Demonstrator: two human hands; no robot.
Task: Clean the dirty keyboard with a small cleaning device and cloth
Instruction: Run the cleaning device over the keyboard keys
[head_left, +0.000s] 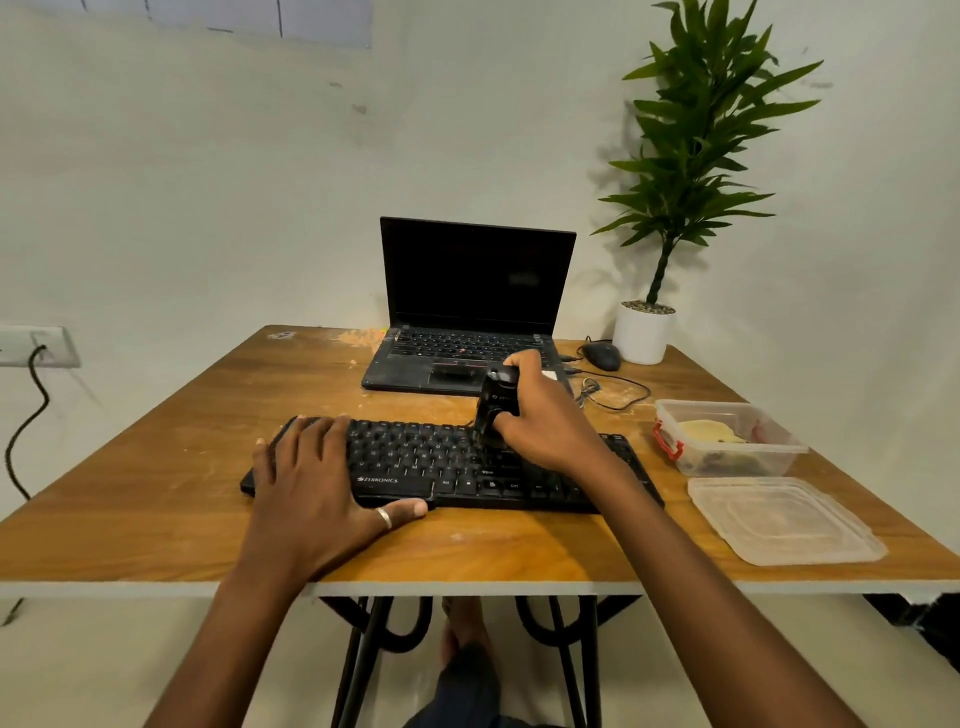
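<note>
Our right hand (545, 421) grips the black cleaning device (496, 397) upright on the Zebronics keyboard (415, 457); our left hand (306, 478), flat, hides its left keys.

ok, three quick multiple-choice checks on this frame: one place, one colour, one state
1. Where is the loose clear plastic lid?
A. flat on the wooden table, nearer the person than the clear plastic container
B. clipped on the container
C. leaning upright against it

2. Colour of the container's latch?
A. blue
B. red
C. green

3. The right hand:
A. lies flat, holding nothing
B. is out of view
C. grips the small black cleaning device standing on the black keyboard

Answers: 1 A, the lid lies off, in front of the container. 2 B, a red clip shows on its left end. 3 C, the fingers curl round the device.
</note>
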